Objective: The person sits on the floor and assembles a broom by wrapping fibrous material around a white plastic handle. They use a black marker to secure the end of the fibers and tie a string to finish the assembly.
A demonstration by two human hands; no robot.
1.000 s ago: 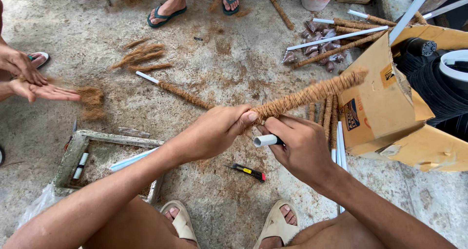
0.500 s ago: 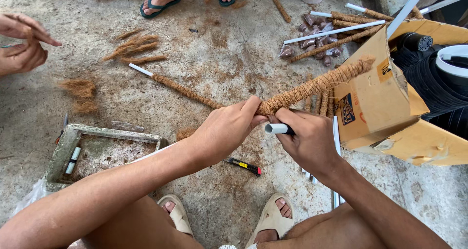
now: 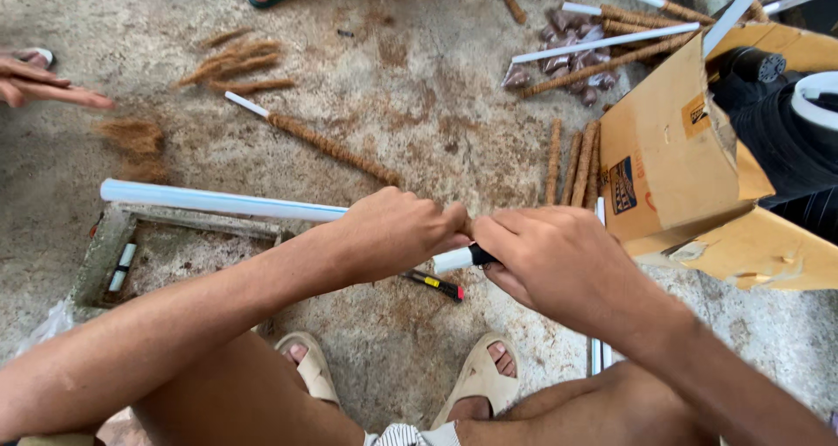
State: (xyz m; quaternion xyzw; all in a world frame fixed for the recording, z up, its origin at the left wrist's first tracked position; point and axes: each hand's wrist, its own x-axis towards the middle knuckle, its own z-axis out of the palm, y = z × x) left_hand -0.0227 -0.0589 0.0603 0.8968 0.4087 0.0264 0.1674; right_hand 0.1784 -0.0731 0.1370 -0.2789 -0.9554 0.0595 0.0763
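Head view: looks down past bent knees and sandalled feet onto a rough concrete floor.
Far left: another person's hand reaches in with its fingers stretched flat; it is well apart from the work.
Loose fibre: a small brown pile lies on the floor, with a few twisted tufts above it.
White tube: long, smooth and pale, held level above the floor; it runs from the left into the left hand. No fibre covers its visible length.
Wrapped pole: lies on the floor beyond the tube, brown cord coiled along it, its white tip bare.
Left hand: clenched in a fist, knuckles up, closed around the tube.
Cutter: lies on the floor below the hands, untouched.
Tube end: a short white stub with a black tip shows between the fists; whether it is one piece with the long tube cannot be told.
Right hand: fingers clenched over the black tip, touching the left fist; a trace of brown shows between them.
Finished sticks: several wrapped ones lie beside the cardboard box.
Progress (judged): wrapping of the held tube is barely begun; nearly its whole length is left.
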